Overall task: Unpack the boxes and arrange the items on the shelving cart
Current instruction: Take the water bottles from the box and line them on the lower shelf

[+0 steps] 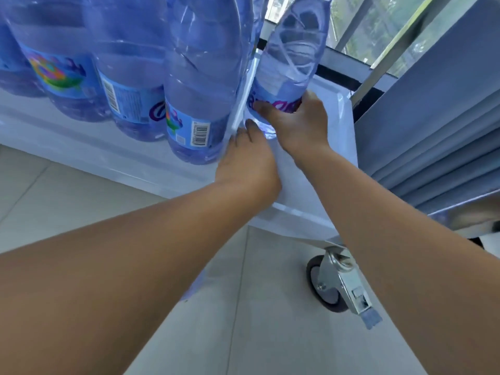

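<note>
A shrink-wrapped pack of large blue water bottles (130,77) stands on the white shelf of the cart (332,147). Just right of the pack stands one loose water bottle (292,50), tilted slightly. My right hand (300,123) is wrapped around its lower part at the label. My left hand (249,158) is at the right edge of the pack, fingers pressed against the clear plastic wrap (242,98) beside the loose bottle's base. Whether it pinches the wrap is unclear.
A caster wheel with a brake (335,285) sits under the cart's near right corner on the tiled floor (54,190). A grey-blue curtain (433,112) hangs to the right. A metal cart upright (392,50) and a window are behind.
</note>
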Demonstrator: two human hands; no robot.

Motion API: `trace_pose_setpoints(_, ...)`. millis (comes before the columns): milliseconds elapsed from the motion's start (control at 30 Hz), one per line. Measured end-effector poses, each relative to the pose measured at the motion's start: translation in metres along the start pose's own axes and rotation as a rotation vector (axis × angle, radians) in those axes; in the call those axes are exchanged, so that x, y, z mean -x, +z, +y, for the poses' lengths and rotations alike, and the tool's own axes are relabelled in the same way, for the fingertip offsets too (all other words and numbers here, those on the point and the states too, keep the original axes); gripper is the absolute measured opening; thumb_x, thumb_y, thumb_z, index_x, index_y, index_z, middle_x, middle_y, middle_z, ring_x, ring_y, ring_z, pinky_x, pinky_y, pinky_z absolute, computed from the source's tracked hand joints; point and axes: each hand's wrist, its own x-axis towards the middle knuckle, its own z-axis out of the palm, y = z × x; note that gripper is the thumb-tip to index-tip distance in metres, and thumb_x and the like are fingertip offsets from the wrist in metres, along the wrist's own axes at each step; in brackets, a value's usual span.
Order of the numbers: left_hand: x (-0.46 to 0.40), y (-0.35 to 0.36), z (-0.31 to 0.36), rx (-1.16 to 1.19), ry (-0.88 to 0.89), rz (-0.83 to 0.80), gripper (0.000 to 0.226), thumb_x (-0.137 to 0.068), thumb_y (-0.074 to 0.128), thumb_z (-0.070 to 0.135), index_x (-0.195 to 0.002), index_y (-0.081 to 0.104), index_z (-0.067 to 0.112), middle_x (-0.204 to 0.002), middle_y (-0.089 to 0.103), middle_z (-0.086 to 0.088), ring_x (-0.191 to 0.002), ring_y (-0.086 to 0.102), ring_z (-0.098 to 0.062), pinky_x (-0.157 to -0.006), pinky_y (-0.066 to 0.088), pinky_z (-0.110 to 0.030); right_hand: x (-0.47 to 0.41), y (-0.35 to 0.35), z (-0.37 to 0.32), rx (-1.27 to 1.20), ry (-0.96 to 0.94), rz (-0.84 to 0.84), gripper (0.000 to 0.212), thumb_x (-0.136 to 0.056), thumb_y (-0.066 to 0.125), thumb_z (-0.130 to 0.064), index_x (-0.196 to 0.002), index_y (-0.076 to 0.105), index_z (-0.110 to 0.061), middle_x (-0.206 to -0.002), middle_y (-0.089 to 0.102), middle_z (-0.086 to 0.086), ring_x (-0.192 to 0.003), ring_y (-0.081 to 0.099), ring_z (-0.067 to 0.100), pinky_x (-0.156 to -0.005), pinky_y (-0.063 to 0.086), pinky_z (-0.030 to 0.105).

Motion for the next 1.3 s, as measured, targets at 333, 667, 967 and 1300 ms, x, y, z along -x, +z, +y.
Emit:
trace_pose_setpoints(333,-0.022,0.004,-0.001,-0.194,0.043,-0.050,0.041,-0.092,0.045,0.022,-0.129,0.041,0.003,-0.134,0.039,-0.011,-0.132,0.028,-0.025,-0.103,0.030,-0.035,-0.076,0.030,0.001,-0.040,0.058,-0.002,0.032,-0.073,0.077,-0.032,-0.083,0.053,-0.014,-0.095,0.058,0.003,-0.100,0.058,0.025,-0.085,0.047,0.033)
trace_pose_setpoints(667,-0.018,0.014,0.004,-0.299,0.020,-0.011,0.052,-0.097,0.038,0.030,-0.142,0.029,0.005,-0.146,0.029,-0.008,-0.138,0.022,-0.025,-0.106,0.027,-0.034,-0.098,0.032,0.005,-0.058,0.125,-0.015,0.054,-0.073,0.077,-0.033,-0.113,0.054,-0.005,-0.107,0.061,0.008,-0.097,0.059,0.025,-0.085,0.049,0.032)
trace_pose_setpoints(967,-0.022,0.012,0.006,-0.471,0.105,0.073,0.042,-0.097,0.034,0.034,-0.129,0.039,0.007,-0.128,0.042,-0.010,-0.117,0.041,-0.029,-0.074,0.025,-0.033,-0.102,0.038,0.005,-0.048,0.134,0.014,0.063,-0.078,0.073,-0.036,-0.125,0.045,-0.005,-0.122,0.051,0.010,-0.108,0.054,0.025,-0.092,0.045,0.030)
trace_pose_setpoints(1300,-0.029,0.013,0.009,-0.516,0.170,0.094,0.037,-0.096,0.034,0.032,-0.122,0.040,0.007,-0.123,0.042,-0.012,-0.110,0.043,-0.030,-0.067,0.030,-0.034,-0.101,0.048,0.019,0.068,0.134,0.032,0.044,-0.088,0.063,-0.023,-0.124,0.046,-0.004,-0.126,0.052,0.010,-0.113,0.052,0.023,-0.084,0.038,0.024)
